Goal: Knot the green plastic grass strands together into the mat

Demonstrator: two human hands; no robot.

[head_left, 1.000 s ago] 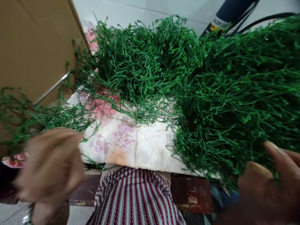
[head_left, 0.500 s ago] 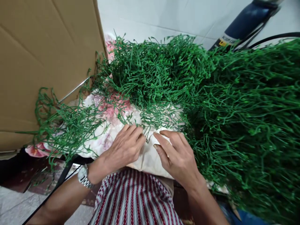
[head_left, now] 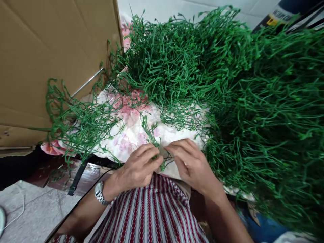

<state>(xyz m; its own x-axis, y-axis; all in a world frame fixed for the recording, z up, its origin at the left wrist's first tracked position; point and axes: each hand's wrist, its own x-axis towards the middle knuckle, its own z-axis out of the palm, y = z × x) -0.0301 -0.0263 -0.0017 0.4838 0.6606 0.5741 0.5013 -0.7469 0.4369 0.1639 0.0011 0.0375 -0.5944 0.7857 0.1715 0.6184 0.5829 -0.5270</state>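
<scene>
Between my fingers, over the near edge of the floral cloth, is a small bunch of green stems. My left hand, with a silver watch at its wrist, is closed round this bunch, whose tips fan out beyond the fingers. Thumb and fingers of my right hand are pinched together at the thin stem ends just right of the left hand. A large heap of green stems lies behind the hands and continues to the right. Looser stems are spread at the left.
A cardboard sheet stands upright at the left, with a thin metal rod beside it. A dark blue cylindrical object leans at the top right. Striped fabric covers my lap.
The stem bunch now shows in my left hand, lower over the cloth's near edge. My right fingers have closed in on its ends. The view has shifted, so the surroundings sit higher and farther right.
</scene>
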